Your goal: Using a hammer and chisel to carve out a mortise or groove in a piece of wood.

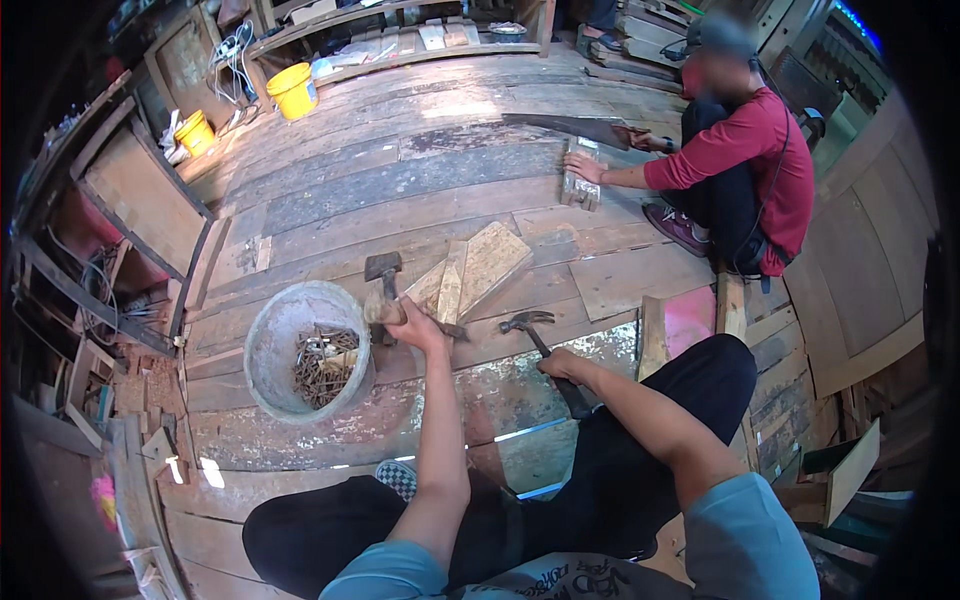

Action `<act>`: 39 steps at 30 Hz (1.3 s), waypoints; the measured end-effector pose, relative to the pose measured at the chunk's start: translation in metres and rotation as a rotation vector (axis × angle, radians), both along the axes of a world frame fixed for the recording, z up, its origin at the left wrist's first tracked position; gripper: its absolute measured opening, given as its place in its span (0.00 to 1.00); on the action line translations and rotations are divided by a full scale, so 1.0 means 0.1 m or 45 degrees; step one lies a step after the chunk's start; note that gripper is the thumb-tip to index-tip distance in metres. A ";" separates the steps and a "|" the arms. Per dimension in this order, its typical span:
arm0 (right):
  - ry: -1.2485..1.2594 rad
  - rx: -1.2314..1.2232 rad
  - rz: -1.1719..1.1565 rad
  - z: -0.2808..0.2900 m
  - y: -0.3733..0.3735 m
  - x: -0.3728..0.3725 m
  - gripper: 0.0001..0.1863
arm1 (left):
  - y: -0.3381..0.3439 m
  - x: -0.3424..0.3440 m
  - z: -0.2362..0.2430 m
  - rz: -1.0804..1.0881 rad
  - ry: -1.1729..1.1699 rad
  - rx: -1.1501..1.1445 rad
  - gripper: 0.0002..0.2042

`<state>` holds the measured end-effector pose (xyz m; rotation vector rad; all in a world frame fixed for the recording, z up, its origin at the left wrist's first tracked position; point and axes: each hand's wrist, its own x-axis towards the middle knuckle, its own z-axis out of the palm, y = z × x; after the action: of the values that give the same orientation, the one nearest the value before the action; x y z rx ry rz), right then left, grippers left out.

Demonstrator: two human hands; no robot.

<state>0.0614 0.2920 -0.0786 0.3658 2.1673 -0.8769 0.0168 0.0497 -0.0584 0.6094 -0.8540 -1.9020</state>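
Note:
My right hand (565, 366) is wrapped round the dark handle of a claw hammer (526, 322). Its head points away from me, above the floorboards. My left hand (420, 328) is closed beside the bucket, around a wooden-handled tool (383, 268) with a dark, blocky head. Fingers hide part of the grip, and a pale wooden lump (380, 308) shows at the hand's left. A round grey bucket (264, 350) stands left of that hand, with many rusty nails (325, 368) inside. Beyond my hands, a narrow wood strip (452, 285) lies across a wider board (495, 258).
At the far right a person in a red top (745, 160) crouches, holding a handsaw (570, 126) over a wooden block (580, 180). Yellow buckets (293, 92) stand at the far left. Wooden frames (150, 195) line the left side; stacked planks (645, 45) are at the back.

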 end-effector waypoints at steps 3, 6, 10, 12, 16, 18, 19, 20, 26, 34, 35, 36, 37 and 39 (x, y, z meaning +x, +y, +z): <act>0.060 0.039 0.055 -0.02 -0.02 0.01 0.14 | -0.02 0.06 0.02 0.021 -0.045 -0.077 0.15; 0.065 0.047 0.095 -0.11 0.09 0.02 0.15 | -0.08 0.02 0.15 0.047 0.031 -0.084 0.13; 0.013 0.250 0.371 0.20 -0.01 0.05 0.27 | -0.37 0.06 0.20 0.022 -0.088 -0.389 0.10; 0.019 0.300 0.425 0.21 0.02 0.02 0.27 | -0.35 0.06 0.28 -0.057 -0.203 -0.505 0.12; -0.072 0.253 0.450 0.24 0.01 0.02 0.27 | -0.31 0.07 0.43 0.028 -0.296 -0.684 0.21; -0.006 0.298 0.560 0.20 -0.01 0.02 0.27 | -0.35 0.06 0.35 -0.073 -0.309 -0.700 0.23; 0.037 0.308 0.520 0.15 -0.03 0.03 0.25 | -0.36 0.06 0.31 -0.057 -0.293 -0.746 0.23; 0.080 0.318 0.480 0.11 -0.03 0.03 0.24 | -0.37 0.05 0.26 -0.040 -0.276 -0.791 0.22; -0.056 0.293 0.414 0.17 -0.03 0.03 0.27 | -0.23 0.07 0.13 -0.110 -0.365 -0.787 0.21; -0.114 0.332 0.446 0.24 -0.08 0.01 0.26 | -0.17 0.11 0.27 0.008 -0.416 -0.775 0.23; -0.113 0.323 0.441 0.27 -0.09 0.02 0.25 | -0.16 0.12 0.26 -0.001 -0.450 -0.752 0.24; -0.118 0.324 0.439 0.23 -0.08 0.02 0.25 | -0.14 0.12 0.24 -0.005 -0.454 -0.751 0.24; -0.104 0.323 0.458 0.18 -0.07 0.01 0.25 | -0.10 0.11 0.22 0.028 -0.446 -0.708 0.24; -0.093 0.324 0.475 0.09 -0.03 -0.01 0.24 | 0.01 0.08 0.16 0.057 -0.439 -0.662 0.24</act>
<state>0.0607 0.2894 -0.0696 0.1062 2.1865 -0.3771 0.0246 0.0504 -0.0423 0.6286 -1.4805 -1.4636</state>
